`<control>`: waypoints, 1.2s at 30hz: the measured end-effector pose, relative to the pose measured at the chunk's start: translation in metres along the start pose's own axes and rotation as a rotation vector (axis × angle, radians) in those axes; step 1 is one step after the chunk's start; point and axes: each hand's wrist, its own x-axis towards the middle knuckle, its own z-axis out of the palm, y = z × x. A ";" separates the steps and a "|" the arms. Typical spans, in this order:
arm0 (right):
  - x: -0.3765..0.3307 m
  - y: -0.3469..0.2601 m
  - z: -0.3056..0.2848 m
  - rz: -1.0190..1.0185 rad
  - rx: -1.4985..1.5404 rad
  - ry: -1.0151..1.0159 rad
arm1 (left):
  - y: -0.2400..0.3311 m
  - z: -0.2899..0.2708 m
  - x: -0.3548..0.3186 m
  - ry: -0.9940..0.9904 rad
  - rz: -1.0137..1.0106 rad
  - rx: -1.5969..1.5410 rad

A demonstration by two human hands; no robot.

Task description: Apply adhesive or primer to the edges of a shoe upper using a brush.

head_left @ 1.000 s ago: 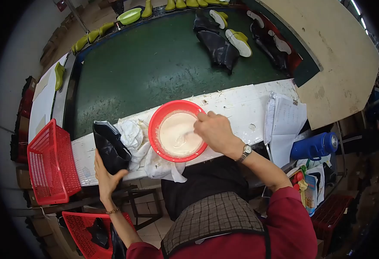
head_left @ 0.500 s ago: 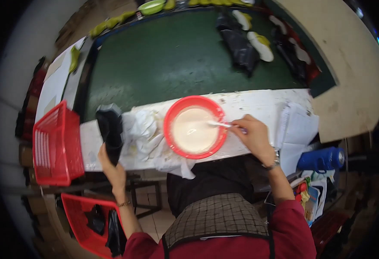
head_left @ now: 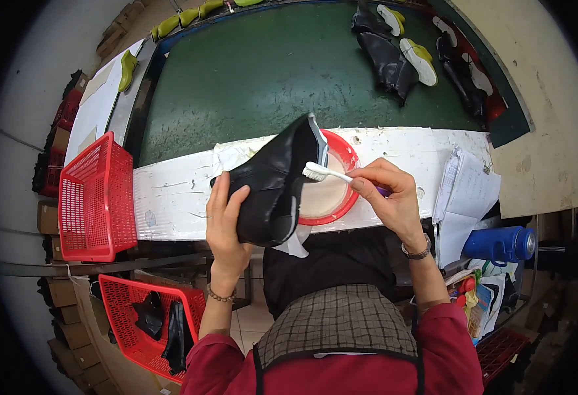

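Note:
My left hand (head_left: 227,220) is closed round a black boot upper (head_left: 269,178), holding it up tilted, its pale-lined open edge facing right. The upper partly covers a red bowl (head_left: 347,153) of creamy white liquid (head_left: 325,197) on the white bench. Between the fingers of my right hand (head_left: 392,196) is a white toothbrush (head_left: 328,172) with a purple handle end. Its bristles sit at the upper's edge, above the bowl; whether they touch the edge I cannot tell. Crumpled white cloth or paper (head_left: 233,153) lies behind the upper.
A red basket (head_left: 98,204) stands at the bench's left end; another red basket (head_left: 121,316) below holds black uppers. Across the green surface (head_left: 249,72) lie black boot uppers (head_left: 387,62) and yellow-green shoe lasts (head_left: 420,59). Papers (head_left: 463,184) and a blue flask (head_left: 496,243) are at right.
My left hand has brought the black upper rightward, over the bowl's left part. My right hand has lifted the toothbrush out of the liquid to the upper's edge.

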 end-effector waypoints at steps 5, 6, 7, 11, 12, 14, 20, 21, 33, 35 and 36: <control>-0.016 0.000 0.002 0.107 0.168 -0.003 | 0.005 0.018 -0.002 0.070 0.025 -0.008; -0.017 -0.001 0.003 0.113 0.173 0.001 | 0.006 0.018 -0.004 0.062 0.026 -0.007; -0.018 -0.001 0.003 0.090 0.148 -0.008 | 0.006 0.020 -0.004 0.097 0.034 -0.007; -0.017 -0.004 0.002 0.065 0.093 -0.025 | 0.010 0.025 -0.003 0.188 0.083 -0.025; -0.017 -0.002 0.001 0.068 0.092 -0.016 | 0.011 0.026 -0.003 0.230 0.092 -0.046; -0.016 0.001 0.001 0.053 0.067 0.008 | 0.007 0.027 -0.010 0.242 0.085 -0.060; -0.011 0.017 0.001 0.045 0.034 0.086 | -0.017 0.045 -0.033 0.464 0.005 -0.345; -0.009 0.023 0.002 0.061 0.049 0.112 | -0.019 0.043 -0.036 0.460 0.006 -0.344; -0.011 -0.005 0.002 0.040 0.014 0.079 | 0.002 0.030 -0.002 0.374 0.073 -0.054; -0.006 -0.004 0.002 0.002 0.001 0.127 | 0.003 0.028 0.002 0.340 0.038 -0.065; -0.004 -0.004 0.003 -0.036 -0.014 0.179 | 0.005 0.026 0.006 0.341 0.035 -0.060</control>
